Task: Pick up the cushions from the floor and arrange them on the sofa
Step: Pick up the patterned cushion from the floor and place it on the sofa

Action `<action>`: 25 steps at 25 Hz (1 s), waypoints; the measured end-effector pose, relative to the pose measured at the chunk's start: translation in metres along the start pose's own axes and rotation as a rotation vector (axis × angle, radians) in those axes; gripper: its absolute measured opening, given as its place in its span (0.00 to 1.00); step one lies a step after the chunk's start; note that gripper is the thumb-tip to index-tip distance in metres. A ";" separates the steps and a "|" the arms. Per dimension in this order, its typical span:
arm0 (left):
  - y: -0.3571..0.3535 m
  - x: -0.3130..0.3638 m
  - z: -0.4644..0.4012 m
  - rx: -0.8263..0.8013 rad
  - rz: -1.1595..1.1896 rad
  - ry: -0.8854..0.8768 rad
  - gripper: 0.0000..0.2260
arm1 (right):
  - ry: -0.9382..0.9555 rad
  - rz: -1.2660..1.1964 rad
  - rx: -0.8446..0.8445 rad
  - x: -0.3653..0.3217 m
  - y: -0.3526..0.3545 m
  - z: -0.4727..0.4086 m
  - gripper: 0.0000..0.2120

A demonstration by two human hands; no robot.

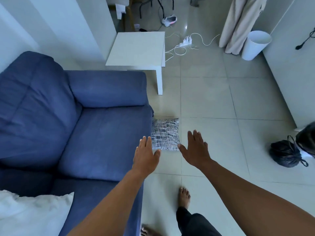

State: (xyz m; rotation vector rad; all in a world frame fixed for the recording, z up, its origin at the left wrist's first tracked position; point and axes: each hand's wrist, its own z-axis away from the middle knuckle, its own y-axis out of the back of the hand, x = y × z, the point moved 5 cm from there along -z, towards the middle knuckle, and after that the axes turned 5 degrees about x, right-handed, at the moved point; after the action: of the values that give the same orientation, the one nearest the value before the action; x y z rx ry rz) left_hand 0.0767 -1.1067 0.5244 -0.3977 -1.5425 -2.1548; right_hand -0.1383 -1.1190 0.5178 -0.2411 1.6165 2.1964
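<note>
A small cushion (165, 133) with a dark blue and white pattern lies on the tiled floor against the front corner of the blue sofa (71, 120). My left hand (146, 153) reaches out above the sofa's edge, just left of the cushion, fingers spread and empty. Just right of the cushion's near corner is my right hand (196, 149), also spread and empty. Neither hand touches the cushion as far as I can tell. A white cushion (32, 213) rests on the sofa at the bottom left.
A white side table (138, 50) stands beyond the sofa arm. White cables and a power strip (185, 42) lie on the floor behind it. A white bin (255, 45) and a curtain are at the back right. A black bag (286, 152) sits on the right. My bare feet (184, 198) are below.
</note>
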 end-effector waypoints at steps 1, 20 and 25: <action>-0.002 0.011 -0.010 -0.006 -0.002 0.002 0.34 | -0.003 0.000 -0.001 0.008 0.007 -0.012 0.37; -0.009 0.031 -0.240 -0.111 -0.045 0.030 0.31 | -0.041 -0.041 -0.098 -0.004 0.005 -0.221 0.38; -0.038 0.020 -0.285 -0.189 -0.078 0.057 0.30 | -0.054 -0.067 -0.134 -0.014 -0.028 -0.271 0.38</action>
State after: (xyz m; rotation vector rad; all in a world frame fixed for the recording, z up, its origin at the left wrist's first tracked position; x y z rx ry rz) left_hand 0.0480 -1.3690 0.4093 -0.3394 -1.3489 -2.3612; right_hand -0.1400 -1.3708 0.4129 -0.2677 1.4144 2.2433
